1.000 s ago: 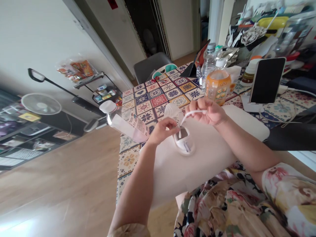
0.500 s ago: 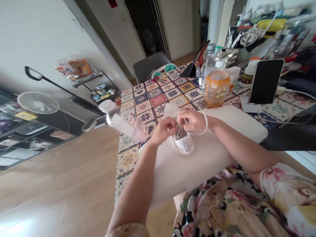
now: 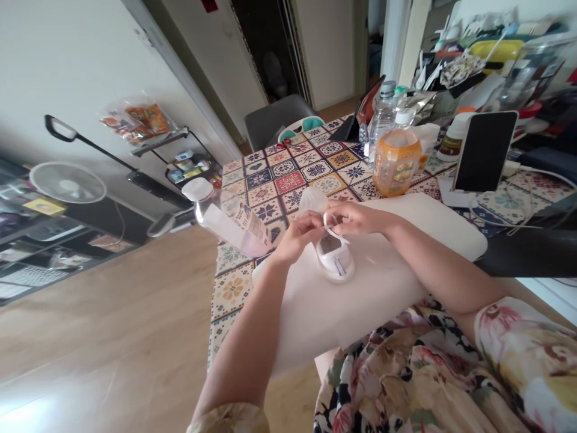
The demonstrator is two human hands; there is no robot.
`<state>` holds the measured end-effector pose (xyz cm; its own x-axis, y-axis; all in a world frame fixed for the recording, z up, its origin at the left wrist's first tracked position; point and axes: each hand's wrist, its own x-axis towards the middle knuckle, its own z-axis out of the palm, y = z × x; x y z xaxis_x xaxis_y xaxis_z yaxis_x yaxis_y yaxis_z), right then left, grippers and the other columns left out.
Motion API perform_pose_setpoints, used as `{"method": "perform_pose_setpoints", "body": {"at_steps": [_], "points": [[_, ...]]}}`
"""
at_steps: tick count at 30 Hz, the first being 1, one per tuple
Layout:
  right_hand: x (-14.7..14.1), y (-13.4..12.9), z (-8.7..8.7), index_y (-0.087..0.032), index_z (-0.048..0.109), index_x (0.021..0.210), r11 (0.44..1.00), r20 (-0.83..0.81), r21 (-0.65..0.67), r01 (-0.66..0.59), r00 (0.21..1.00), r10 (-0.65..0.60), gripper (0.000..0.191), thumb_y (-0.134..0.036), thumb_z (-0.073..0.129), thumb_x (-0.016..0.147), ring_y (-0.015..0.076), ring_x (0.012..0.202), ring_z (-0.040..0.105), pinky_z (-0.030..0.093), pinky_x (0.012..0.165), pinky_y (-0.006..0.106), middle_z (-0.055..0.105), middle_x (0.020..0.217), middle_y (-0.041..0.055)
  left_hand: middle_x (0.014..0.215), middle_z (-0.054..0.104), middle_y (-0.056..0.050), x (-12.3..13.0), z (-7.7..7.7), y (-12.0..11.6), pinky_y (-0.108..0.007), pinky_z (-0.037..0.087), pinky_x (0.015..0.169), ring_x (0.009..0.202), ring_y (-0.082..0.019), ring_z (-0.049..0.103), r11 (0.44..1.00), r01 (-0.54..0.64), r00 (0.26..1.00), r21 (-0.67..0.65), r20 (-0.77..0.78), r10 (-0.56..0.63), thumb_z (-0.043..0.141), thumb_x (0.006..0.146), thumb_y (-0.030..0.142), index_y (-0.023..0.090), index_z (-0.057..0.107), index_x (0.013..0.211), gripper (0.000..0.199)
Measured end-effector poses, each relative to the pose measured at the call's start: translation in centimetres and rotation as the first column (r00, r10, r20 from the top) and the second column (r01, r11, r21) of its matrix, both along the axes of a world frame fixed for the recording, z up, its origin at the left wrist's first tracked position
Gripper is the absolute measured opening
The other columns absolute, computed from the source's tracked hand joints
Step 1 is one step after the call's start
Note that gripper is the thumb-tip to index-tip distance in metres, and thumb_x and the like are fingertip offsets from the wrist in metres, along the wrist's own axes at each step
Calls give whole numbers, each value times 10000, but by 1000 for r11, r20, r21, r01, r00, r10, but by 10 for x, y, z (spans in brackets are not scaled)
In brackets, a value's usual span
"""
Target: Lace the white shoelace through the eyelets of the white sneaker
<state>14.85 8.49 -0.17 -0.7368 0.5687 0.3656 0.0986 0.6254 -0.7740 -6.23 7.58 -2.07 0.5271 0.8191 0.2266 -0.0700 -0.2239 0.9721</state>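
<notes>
A small white shoe rests on a white mat, its heel towards me and a narrow mark on the heel. Above its opening, a white shoelace curves in a loop between my hands, one part hanging on the right. My left hand is closed at the left of the shoe, fingertips pinched at the lace. From the right, my right hand pinches the lace with thumb and fingers. Both hands partly hide the front of the shoe. Whitish translucent material shows just behind my hands.
A pink-labelled bottle stands left of the white mat. Behind right are an orange-labelled bottle, a clear bottle and a phone on a stand. Red scissors lie farther back on the patterned tablecloth.
The long lace loop that hung around my right wrist is gone; the lace now curls close above the shoe. My right hand's fingers have stretched out more towards the left.
</notes>
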Motion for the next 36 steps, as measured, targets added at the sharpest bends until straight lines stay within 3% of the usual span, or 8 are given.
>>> {"method": "perform_pose_setpoints", "body": {"at_steps": [3, 7, 10, 15, 20, 25, 31, 36], "points": [[2, -1, 2, -171, 607, 771, 985, -83, -166, -42, 996, 29, 163, -304, 629, 863, 171, 877, 496, 393, 829, 309, 539, 894, 21, 834, 531, -34, -2, 3, -1, -305, 422, 710, 781, -168, 512, 996, 63, 996, -60, 67, -59, 742, 739, 407, 174, 614, 590, 304], [2, -1, 2, -160, 615, 732, 891, -330, -430, -148, 944, -2, 285, -412, 702, 833, 141, 784, 509, 402, 734, 274, 558, 857, 11, 815, 552, -44, -7, 5, 0, -321, 421, 696, 763, -183, 523, 983, 110, 973, -150, 219, -75, 751, 705, 467, 178, 596, 567, 355], [4, 0, 1, -154, 637, 715, 837, -485, -496, -232, 873, -45, 312, -433, 756, 789, 120, 731, 501, 397, 700, 257, 539, 798, -6, 810, 564, -41, -10, 5, 1, -343, 444, 733, 769, -188, 542, 976, 96, 943, -194, 333, -27, 764, 680, 486, 188, 564, 553, 381], [9, 3, 2, -160, 608, 684, 819, -591, -493, -293, 804, -68, 349, -445, 795, 758, 115, 742, 500, 410, 707, 252, 504, 762, -17, 797, 567, -28, -13, 5, -1, -382, 485, 778, 829, -200, 573, 955, 23, 871, -296, 475, 126, 686, 756, 534, 200, 484, 513, 460], [16, 7, 5, -177, 572, 678, 829, -667, -459, -321, 741, -82, 362, -449, 800, 750, 126, 731, 490, 441, 717, 290, 468, 746, -24, 792, 535, 0, -19, 7, 1, -349, 489, 716, 752, -159, 539, 969, -133, 795, -209, 561, 230, 708, 682, 654, 252, 572, 577, 437], [23, 11, 7, -199, 581, 704, 844, -675, -475, -248, 718, -169, 396, -471, 863, 645, 137, 735, 511, 464, 704, 302, 514, 748, -18, 785, 509, -2, -27, 6, 5, -349, 461, 686, 720, -163, 478, 951, -302, 826, -66, 480, 296, 607, 691, 764, 352, 649, 682, 414], [35, 15, 7, -189, 633, 711, 886, -674, -421, -195, 721, -162, 340, -454, 844, 685, 87, 588, 476, 398, 578, 242, 520, 627, -48, 746, 493, 3, -28, 3, 5, -353, 443, 699, 701, -164, 442, 954, -300, 853, -1, 448, 269, 559, 726, 773, 414, 671, 722, 376], [40, 14, 10, -247, 646, 921, 892, -687, -416, -177, 704, -181, 328, -365, 848, 690, 89, 620, 528, 424, 585, 232, 555, 624, -80, 733, 463, 1, -29, 2, 6, -351, 443, 699, 682, -158, 424, 947, -319, 824, -22, 487, 289, 606, 717, 745, 391, 676, 745, 362]]}}
